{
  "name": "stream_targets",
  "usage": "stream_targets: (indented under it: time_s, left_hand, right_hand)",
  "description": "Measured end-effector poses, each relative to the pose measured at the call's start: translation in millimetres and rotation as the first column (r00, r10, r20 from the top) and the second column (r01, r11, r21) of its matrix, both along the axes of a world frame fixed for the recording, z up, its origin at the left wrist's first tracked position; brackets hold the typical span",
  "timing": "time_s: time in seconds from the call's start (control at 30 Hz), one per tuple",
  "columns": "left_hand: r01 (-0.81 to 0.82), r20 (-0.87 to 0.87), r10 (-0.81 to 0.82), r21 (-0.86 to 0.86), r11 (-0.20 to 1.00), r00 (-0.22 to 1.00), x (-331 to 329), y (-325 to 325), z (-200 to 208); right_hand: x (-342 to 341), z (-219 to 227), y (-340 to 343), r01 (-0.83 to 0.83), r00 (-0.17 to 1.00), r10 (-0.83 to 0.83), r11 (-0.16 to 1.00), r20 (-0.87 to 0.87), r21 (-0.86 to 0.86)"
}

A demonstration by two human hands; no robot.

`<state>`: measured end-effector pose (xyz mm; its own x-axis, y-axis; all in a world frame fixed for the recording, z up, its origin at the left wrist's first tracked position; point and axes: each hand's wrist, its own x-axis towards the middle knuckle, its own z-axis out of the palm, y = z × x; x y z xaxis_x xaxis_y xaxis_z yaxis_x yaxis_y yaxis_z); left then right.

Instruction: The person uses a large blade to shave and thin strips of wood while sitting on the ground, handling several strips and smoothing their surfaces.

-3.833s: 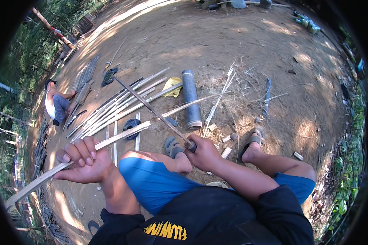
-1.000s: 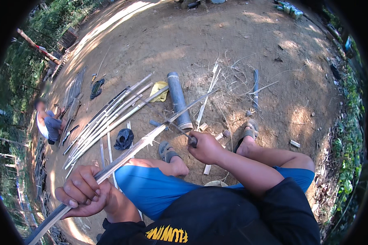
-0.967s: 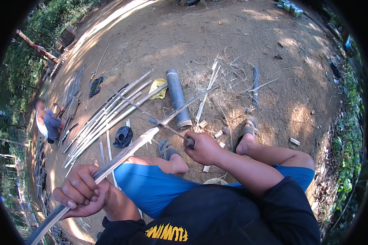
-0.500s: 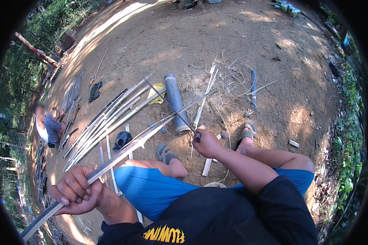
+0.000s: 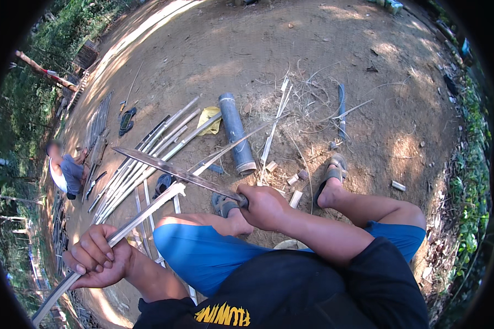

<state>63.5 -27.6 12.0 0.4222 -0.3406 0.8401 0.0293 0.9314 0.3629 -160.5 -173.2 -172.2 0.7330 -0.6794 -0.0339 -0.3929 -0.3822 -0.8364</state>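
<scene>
My left hand (image 5: 97, 256) is wrapped around a long split bamboo strip (image 5: 142, 216), which slants from the lower left up toward the middle. In my right hand (image 5: 264, 207) is the handle of a machete (image 5: 175, 171). Its long, dark blade lies across the strip and points to the upper left. Pale, frayed shavings (image 5: 177, 189) stand up from the strip just under the blade. Beyond the crossing, the strip's thin far end reaches past a thick bamboo tube (image 5: 236, 131) on the ground.
Several bamboo poles (image 5: 132, 181) lie left of my knees, beside a yellow bag (image 5: 207, 116). Offcuts (image 5: 295, 198) and thin shavings (image 5: 307, 104) litter the dirt ahead. A person (image 5: 66, 170) sits at the far left near another knife (image 5: 96, 183). Plants (image 5: 469, 219) line the right edge.
My right hand has moved left and slightly down. The machete has swung from an upright slant to lie across the strip. The frayed shavings sit slightly lower and further left.
</scene>
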Motion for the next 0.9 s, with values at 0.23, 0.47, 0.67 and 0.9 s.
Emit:
stream_targets:
  time_s: [0.23,0.47,0.67,0.9]
  left_hand:
    - [-0.05,-0.027,0.049,-0.014,0.999,0.998,-1.1,-7.2,0.5]
    - [-0.019,-0.054,0.018,-0.018,1.0,0.998,-10.3,-15.0,6.9]
    - [-0.041,-0.065,0.041,-0.013,0.999,0.997,-1.1,-6.5,8.5]
    - [-0.031,-0.099,0.032,0.008,0.999,0.995,21.1,-8.0,9.4]
  right_hand:
    - [-13.9,-7.9,-16.3,0.087,0.996,-0.087,0.996,-0.03,-0.003]
    - [-31.4,-50.0,-47.3,0.207,0.964,-0.208,0.978,-0.165,-0.025]
    - [-10.2,-24.9,-25.1,-0.007,0.999,0.011,0.993,0.031,-0.118]
    - [-10.1,-34.7,-51.2,0.089,0.974,-0.09,0.996,-0.206,-0.014]
